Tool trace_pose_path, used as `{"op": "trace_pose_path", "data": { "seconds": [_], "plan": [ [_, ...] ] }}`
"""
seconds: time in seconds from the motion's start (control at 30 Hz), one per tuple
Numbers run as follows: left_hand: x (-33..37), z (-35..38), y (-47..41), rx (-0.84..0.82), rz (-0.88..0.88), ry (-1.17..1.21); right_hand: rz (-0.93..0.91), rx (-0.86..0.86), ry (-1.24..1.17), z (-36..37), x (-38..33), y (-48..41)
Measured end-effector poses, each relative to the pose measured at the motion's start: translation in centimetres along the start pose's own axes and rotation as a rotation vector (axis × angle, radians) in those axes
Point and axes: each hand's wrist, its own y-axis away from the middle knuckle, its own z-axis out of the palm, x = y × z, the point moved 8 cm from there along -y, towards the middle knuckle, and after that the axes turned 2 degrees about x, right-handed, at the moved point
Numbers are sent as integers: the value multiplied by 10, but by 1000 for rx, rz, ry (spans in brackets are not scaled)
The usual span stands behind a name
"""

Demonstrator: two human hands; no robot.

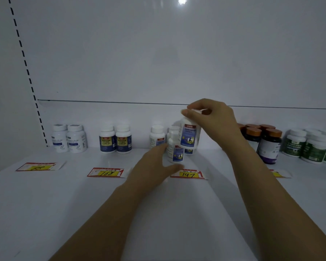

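Note:
My right hand [211, 117] pinches the white cap of a white bottle with a blue label [190, 135] and holds it lifted above another like it at the back of the white shelf [158, 204]. My left hand [154, 166] wraps around a smaller white bottle with a blue label [175, 151] that stands on the shelf, thumb in front and fingers at its left side. A further white bottle [157, 136] stands just behind to the left. A red and yellow price tag marked 147 [188, 174] lies in front of them.
Along the back stand two white bottles [69, 138], two dark-blue-labelled bottles [115, 139], dark bottles with copper caps [265, 142] and green-labelled bottles [312, 147]. Price tags 88 [37, 167] and 168 [106, 172] lie flat on the shelf. A slotted upright [26, 72] runs at left.

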Motion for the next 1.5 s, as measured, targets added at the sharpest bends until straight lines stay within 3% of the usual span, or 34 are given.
{"op": "trace_pose_path", "data": {
  "seconds": [0.17, 0.43, 0.83, 1.03, 1.37, 1.5],
  "plan": [
    [7, -8, -2, 41, 11, 290, 44, -160, -16, 28, -2, 8],
    [4, -9, -2, 23, -21, 388, 104, -260, -110, 41, 16, 8],
    [5, -12, -5, 50, -15, 426, 115, -265, -137, 42, 17, 5],
    [9, -4, -2, -123, -31, 539, 147, -224, -256, 36, 19, 3],
    [7, -1, -3, -156, -46, 574, 145, -224, -225, 39, 20, 4],
    [6, -5, -2, -140, -50, 634, 163, -301, -431, 42, 21, 6]
  ]
}}
